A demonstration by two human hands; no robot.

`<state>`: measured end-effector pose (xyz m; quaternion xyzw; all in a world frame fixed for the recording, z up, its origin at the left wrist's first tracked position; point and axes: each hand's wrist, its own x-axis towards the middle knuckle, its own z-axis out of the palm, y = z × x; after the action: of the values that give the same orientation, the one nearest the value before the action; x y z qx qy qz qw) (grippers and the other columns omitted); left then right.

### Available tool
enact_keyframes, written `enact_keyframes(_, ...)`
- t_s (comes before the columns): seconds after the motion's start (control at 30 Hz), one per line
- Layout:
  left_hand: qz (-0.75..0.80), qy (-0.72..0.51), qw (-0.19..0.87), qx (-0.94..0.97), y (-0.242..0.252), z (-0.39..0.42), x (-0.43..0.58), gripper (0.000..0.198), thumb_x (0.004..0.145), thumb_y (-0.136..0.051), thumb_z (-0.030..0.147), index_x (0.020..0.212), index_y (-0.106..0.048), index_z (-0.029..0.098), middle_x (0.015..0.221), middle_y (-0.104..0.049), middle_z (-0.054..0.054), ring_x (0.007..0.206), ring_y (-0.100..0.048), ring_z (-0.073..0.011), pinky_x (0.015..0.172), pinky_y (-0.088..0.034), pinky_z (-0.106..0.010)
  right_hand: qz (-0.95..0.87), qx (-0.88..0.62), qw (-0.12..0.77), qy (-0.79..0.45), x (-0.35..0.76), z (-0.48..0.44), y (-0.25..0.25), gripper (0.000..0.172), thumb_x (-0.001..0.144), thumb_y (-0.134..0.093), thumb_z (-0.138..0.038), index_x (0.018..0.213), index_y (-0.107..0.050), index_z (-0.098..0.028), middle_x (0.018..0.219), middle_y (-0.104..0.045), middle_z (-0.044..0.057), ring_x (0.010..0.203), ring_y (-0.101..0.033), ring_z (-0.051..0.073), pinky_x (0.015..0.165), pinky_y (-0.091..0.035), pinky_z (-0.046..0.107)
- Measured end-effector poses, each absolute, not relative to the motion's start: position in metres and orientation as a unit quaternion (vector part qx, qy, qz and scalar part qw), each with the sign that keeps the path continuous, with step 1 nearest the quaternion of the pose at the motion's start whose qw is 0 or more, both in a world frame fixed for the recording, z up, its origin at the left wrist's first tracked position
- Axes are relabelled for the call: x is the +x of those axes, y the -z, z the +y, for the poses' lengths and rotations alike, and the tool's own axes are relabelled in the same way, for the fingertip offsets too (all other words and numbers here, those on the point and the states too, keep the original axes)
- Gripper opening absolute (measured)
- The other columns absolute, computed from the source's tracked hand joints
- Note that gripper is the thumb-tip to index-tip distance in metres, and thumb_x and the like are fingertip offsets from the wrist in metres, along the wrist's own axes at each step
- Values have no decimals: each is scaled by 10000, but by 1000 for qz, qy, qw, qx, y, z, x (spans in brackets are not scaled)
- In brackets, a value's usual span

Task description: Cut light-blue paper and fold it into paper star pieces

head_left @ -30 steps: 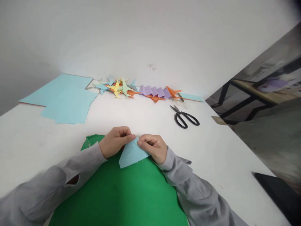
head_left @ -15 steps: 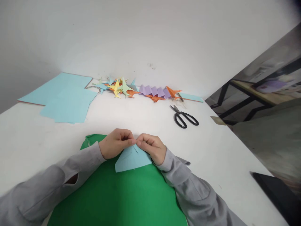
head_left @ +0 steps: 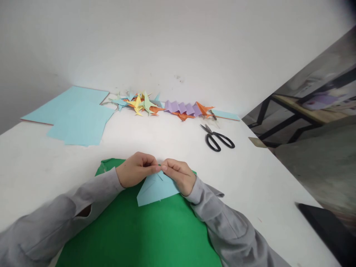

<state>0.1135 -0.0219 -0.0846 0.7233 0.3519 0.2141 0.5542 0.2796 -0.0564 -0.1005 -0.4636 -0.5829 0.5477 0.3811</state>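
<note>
A folded piece of light blue paper (head_left: 156, 190) hangs from my pinched fingers, its wide cut edge toward me and a slanting fold near its top. My left hand (head_left: 138, 169) is closed on the paper's upper corner, thumb against forefinger. Right beside it, my right hand (head_left: 179, 174) pinches the same corner, the two thumb tips nearly touching. The fingertips hide the very top of the paper. Below both hands spreads a green cloth-like surface (head_left: 144, 233).
Black-handled scissors (head_left: 214, 138) lie partly open at the right. Light blue sheets (head_left: 80, 124) are stacked back left. Along the wall sit folded paper figures (head_left: 139, 104) and a pleated purple paper (head_left: 180, 108). A black flat object (head_left: 328, 230) lies at the right edge.
The paper's lower edge has shifted slightly down and to the right. Both hands keep their pinch at the top corner, with only small finger movement.
</note>
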Motion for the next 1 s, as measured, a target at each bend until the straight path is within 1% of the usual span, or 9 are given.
enact_keyframes(0.13,366,-226,517,740,82,-23,114,270,743,-496,353,571,-475,146,493,-309,71,497,-268,-70,458,-232,-212,-570,-459,372,-571,282,-56,99,393,701,-560,-516,534,-480,-170,426,-329,-80,409,-273,59,409,-216,218)
enact_keyframes(0.17,374,-234,505,742,82,-23,114,262,744,-493,347,577,-484,145,492,-320,69,499,-275,-72,458,-235,-211,-566,-455,363,-585,283,-56,100,377,695,-577,-503,544,-493,-169,416,-353,-79,395,-300,60,405,-230,216)
enact_keyframes(0.23,390,-254,484,741,81,-23,114,256,747,-487,343,587,-497,143,499,-352,60,506,-298,-77,461,-247,-211,-556,-441,344,-614,284,-57,101,329,702,-593,-469,593,-535,-164,417,-444,-65,384,-395,76,410,-283,216)
enact_keyframes(0.3,402,-267,471,738,81,-22,114,257,750,-481,347,594,-502,144,510,-381,52,512,-323,-83,467,-265,-214,-549,-433,339,-630,284,-58,102,308,740,-565,-449,637,-568,-159,438,-526,-39,406,-483,101,430,-335,225)
enact_keyframes(0.33,405,-270,469,737,81,-22,114,257,751,-480,350,596,-500,145,515,-390,50,512,-331,-85,469,-272,-216,-548,-432,339,-631,284,-58,102,311,757,-551,-445,641,-575,-157,442,-543,-31,414,-503,106,439,-350,227)
enact_keyframes(0.57,425,-275,434,745,82,-24,116,254,760,-461,348,588,-467,160,519,-381,50,511,-341,-92,477,-283,-226,-554,-427,332,-632,285,-55,105,339,770,-551,-464,636,-577,-153,433,-563,-25,405,-512,101,442,-375,219)
enact_keyframes(0.73,427,-293,449,728,82,-25,117,267,753,-460,354,564,-434,167,519,-361,54,507,-319,-86,469,-270,-223,-559,-428,333,-627,284,-53,107,398,723,-566,-541,637,-570,-153,427,-562,-21,385,-511,109,414,-379,224)
enact_keyframes(0.87,433,-303,451,719,83,-25,117,264,751,-465,351,567,-444,163,521,-374,50,509,-325,-87,472,-274,-226,-555,-440,334,-622,281,-55,102,399,727,-566,-545,659,-576,-152,434,-552,-29,398,-519,104,422,-398,220)
enact_keyframes(1.0,431,-300,444,726,84,-25,117,261,749,-475,345,564,-451,163,510,-378,50,508,-330,-88,477,-280,-228,-552,-467,335,-604,277,-58,98,381,673,-623,-541,655,-583,-162,500,-566,-32,411,-523,102,409,-426,223)
